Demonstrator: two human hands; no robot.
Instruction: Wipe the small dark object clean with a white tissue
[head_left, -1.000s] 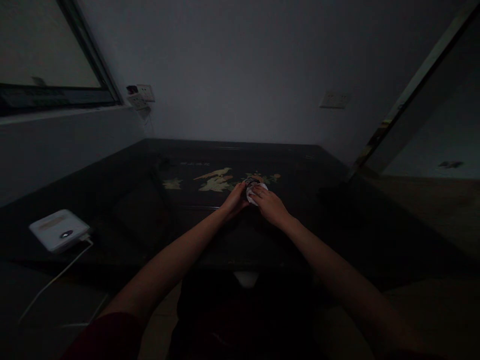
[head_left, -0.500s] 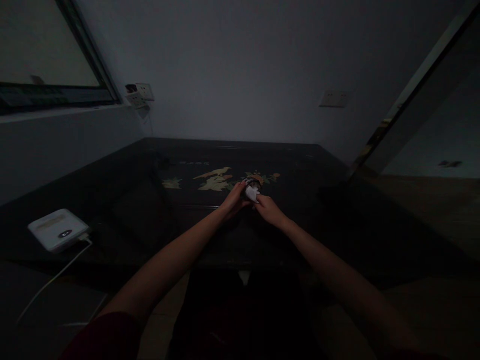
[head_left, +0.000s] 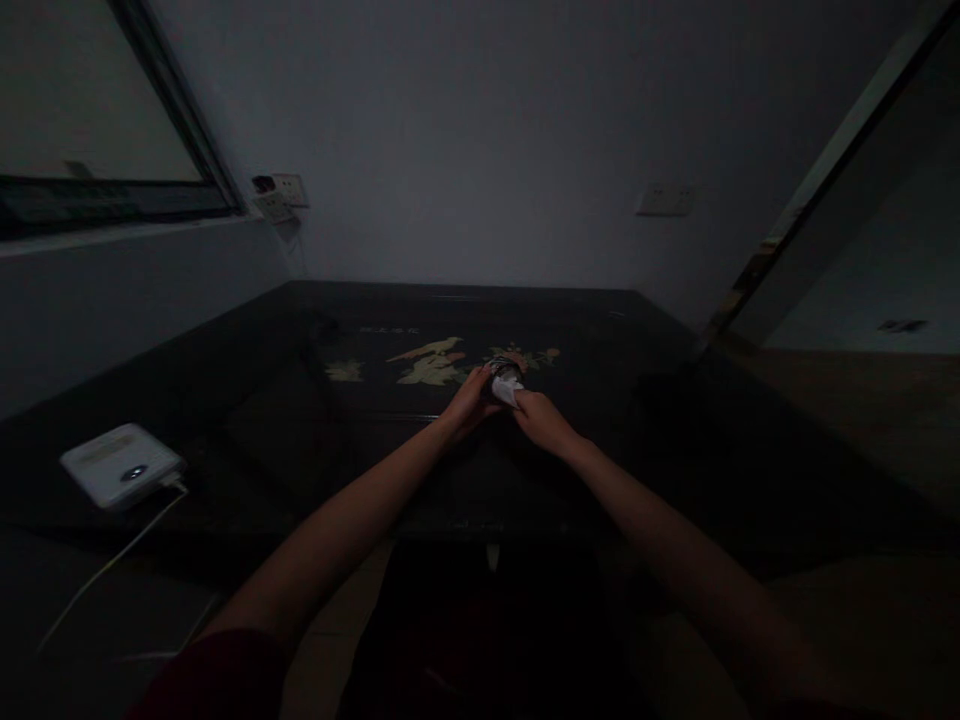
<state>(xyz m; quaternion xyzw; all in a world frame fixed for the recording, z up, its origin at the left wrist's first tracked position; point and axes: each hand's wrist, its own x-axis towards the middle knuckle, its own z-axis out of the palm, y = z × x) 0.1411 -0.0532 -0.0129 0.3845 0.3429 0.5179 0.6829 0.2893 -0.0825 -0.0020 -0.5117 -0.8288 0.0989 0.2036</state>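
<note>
while both hands meet over the dark table (head_left: 480,485), the left hand (head_left: 469,400) curls around the near left side of a small dark object (head_left: 504,364), and the right hand (head_left: 541,418) pinches a white cloth (head_left: 507,388), perhaps tissue, at its lower right end. the cloth sits between the two hands, up against the object or partly inside it; i cannot tell which. the work seems to be under way rather than finished, as both things are in the fingers and neither is set down; how much is done and how much is left, the view does not settle. just beyond the grip and to its left lies a bird picture (head_left: 427,362) on the tabletop, its right end partly covered by the hands. well to the left and nearer the body sits a white box (head_left: 124,468) with a cable (head_left: 112,565). the light is very dim: the left fingertips, the object's full shape and whether it rests on the table are hard to make out.
</note>
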